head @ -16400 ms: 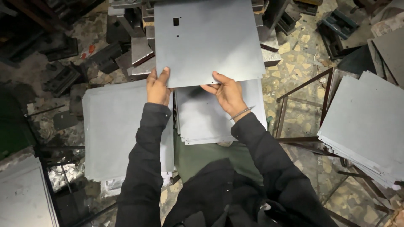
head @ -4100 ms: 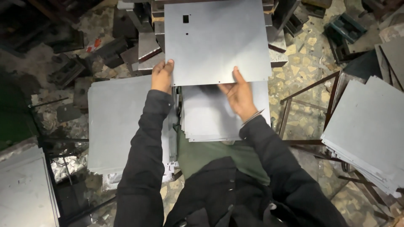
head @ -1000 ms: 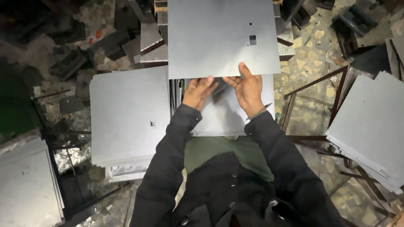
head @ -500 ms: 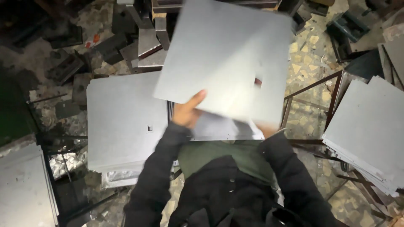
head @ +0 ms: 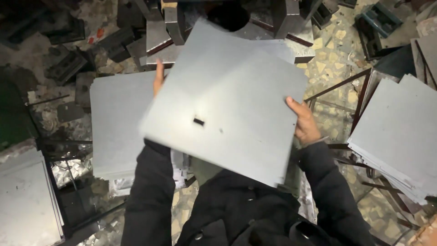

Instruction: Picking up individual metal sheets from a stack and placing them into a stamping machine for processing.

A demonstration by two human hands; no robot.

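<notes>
I hold a large grey metal sheet (head: 232,100) tilted in front of my chest; it has a small rectangular cut-out near its middle. My left hand (head: 158,78) grips the sheet's far left edge, with only the fingers showing above it. My right hand (head: 304,122) grips its right edge, thumb on top. The sheet hides most of what lies beneath it. A stack of similar grey sheets (head: 118,123) lies to the left, just under my left arm.
Another stack of grey sheets (head: 400,132) rests on a metal frame at right. More sheets (head: 25,200) lie at bottom left. Dark metal blocks and a press part (head: 168,27) stand ahead on the speckled stone floor (head: 337,50).
The sheet has been pulled off the machine and turned round in my hands; its cut-out went from the upper right to the lower left. My hands spread to opposite edges.
</notes>
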